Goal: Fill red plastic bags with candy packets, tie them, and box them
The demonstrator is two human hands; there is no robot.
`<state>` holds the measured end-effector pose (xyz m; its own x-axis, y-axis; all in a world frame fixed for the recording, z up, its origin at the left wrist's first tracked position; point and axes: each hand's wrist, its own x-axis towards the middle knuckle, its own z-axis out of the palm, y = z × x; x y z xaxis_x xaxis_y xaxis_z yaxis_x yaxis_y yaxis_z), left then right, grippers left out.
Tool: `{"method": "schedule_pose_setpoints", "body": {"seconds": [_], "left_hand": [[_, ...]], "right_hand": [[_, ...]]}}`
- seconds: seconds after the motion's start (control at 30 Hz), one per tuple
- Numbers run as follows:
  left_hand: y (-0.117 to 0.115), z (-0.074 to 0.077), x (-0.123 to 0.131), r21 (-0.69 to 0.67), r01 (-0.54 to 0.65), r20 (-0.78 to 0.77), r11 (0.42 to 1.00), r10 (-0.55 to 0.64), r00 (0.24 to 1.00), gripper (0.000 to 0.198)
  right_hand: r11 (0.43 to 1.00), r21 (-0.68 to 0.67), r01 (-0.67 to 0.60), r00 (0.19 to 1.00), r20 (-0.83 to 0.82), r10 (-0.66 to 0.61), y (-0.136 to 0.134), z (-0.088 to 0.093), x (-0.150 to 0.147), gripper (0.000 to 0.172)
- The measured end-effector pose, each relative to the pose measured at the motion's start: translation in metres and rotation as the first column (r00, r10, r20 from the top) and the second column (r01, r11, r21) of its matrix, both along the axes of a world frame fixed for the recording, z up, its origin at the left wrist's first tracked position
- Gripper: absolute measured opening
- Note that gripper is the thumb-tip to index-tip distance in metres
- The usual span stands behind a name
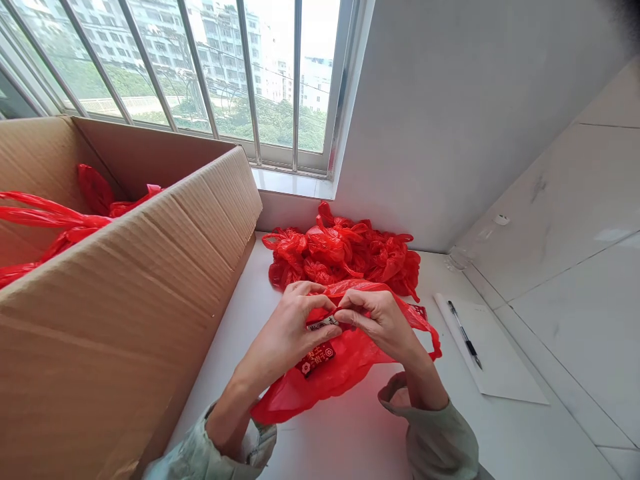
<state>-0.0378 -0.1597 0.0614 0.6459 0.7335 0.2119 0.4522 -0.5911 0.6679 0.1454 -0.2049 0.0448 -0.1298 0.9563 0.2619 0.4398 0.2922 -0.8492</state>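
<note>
A red plastic bag (345, 370) lies spread on the white table with its mouth open, and both hands work over it. My left hand (300, 323) has thumb and forefinger closed around a small packet with a white, dark-lettered label (324, 324). Fingertips of my right hand (377, 320) pinch together right beside it; what they grip is mostly hidden. Below my left hand, a dark red packet with gold lettering (317, 359) rests on the bag. Part of another dark red packet (418, 311) shows past my right hand.
Several knotted red bags (345, 247) are heaped against the wall. A tall cardboard box (125, 280) on the left holds more red bags (55, 227). At right lie a paper pad (500, 363) and a pen (466, 337), with a clear plastic bottle (460, 257) behind.
</note>
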Motion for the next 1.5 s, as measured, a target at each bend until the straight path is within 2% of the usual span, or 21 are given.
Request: {"method": "schedule_pose_setpoints", "body": {"seconds": [0.1, 0.27, 0.47, 0.53, 0.63, 0.7, 0.8, 0.9, 1.0, 1.2, 1.27, 1.37, 1.43, 1.5], "left_hand": [[0.002, 0.0, 0.0, 0.012, 0.001, 0.008, 1.0, -0.001, 1.0, 0.008], [0.0, 0.003, 0.005, 0.035, -0.076, -0.039, 0.997, 0.077, 0.996, 0.006], [-0.007, 0.002, 0.014, 0.115, -0.134, -0.111, 0.984, 0.147, 0.983, 0.01], [-0.007, 0.002, 0.011, 0.148, -0.144, -0.146, 0.978, 0.165, 0.975, 0.008], [-0.005, 0.005, 0.003, 0.192, -0.157, -0.177, 0.969, 0.192, 0.965, 0.016], [-0.003, 0.008, -0.003, 0.209, -0.16, -0.175, 0.965, 0.198, 0.964, 0.01], [0.0, 0.011, -0.006, 0.21, -0.145, -0.144, 0.967, 0.177, 0.974, 0.004], [-0.001, 0.01, -0.005, 0.192, -0.085, -0.117, 0.978, 0.109, 0.987, 0.008], [-0.002, 0.009, -0.002, 0.199, -0.042, -0.089, 0.979, 0.06, 0.994, 0.002], [-0.003, 0.008, 0.001, 0.225, -0.123, -0.043, 0.967, 0.136, 0.99, 0.005], [-0.005, 0.009, 0.0, 0.28, -0.155, -0.024, 0.948, 0.168, 0.986, 0.007], [-0.011, 0.017, -0.004, 0.432, -0.225, 0.111, 0.873, 0.196, 0.974, 0.009], [-0.018, 0.024, -0.01, 0.481, -0.275, 0.221, 0.833, 0.188, 0.957, 0.009], [-0.022, 0.029, -0.015, 0.458, -0.253, 0.259, 0.852, 0.145, 0.955, 0.011]], "right_hand": [[0.999, 0.033, 0.01, 1.0, 0.028, -0.011, -0.001, 0.0, -0.005, 0.025], [0.994, 0.108, 0.035, 0.991, 0.124, -0.049, 0.0, 0.0, -0.012, 0.03], [0.989, 0.148, 0.026, 0.988, 0.145, -0.048, 0.001, -0.003, -0.011, 0.027], [0.99, 0.137, 0.044, 0.99, 0.127, -0.062, 0.001, -0.003, -0.007, 0.026], [0.99, 0.138, 0.035, 0.993, 0.105, -0.05, 0.0, 0.0, 0.001, 0.022], [0.988, 0.155, 0.014, 0.995, 0.095, -0.029, -0.001, 0.003, 0.007, 0.019], [0.985, 0.174, 0.014, 0.997, 0.071, -0.026, -0.004, 0.006, 0.011, 0.017], [0.984, 0.178, 0.006, 0.998, 0.059, -0.016, -0.007, 0.009, 0.01, 0.017], [0.982, 0.19, -0.003, 0.998, 0.057, -0.008, -0.007, 0.01, 0.008, 0.019], [0.979, 0.197, 0.051, 0.998, 0.019, -0.055, -0.005, 0.01, 0.005, 0.02], [0.975, 0.21, 0.073, 0.997, 0.021, -0.079, -0.006, 0.011, 0.004, 0.018], [0.964, 0.233, 0.131, 0.983, 0.096, -0.156, -0.008, 0.011, 0.002, 0.017], [0.959, 0.224, 0.171, 0.955, 0.201, -0.218, -0.009, 0.011, 0.002, 0.017], [0.962, 0.202, 0.182, 0.919, 0.314, -0.24, -0.009, 0.009, 0.001, 0.019]]}}
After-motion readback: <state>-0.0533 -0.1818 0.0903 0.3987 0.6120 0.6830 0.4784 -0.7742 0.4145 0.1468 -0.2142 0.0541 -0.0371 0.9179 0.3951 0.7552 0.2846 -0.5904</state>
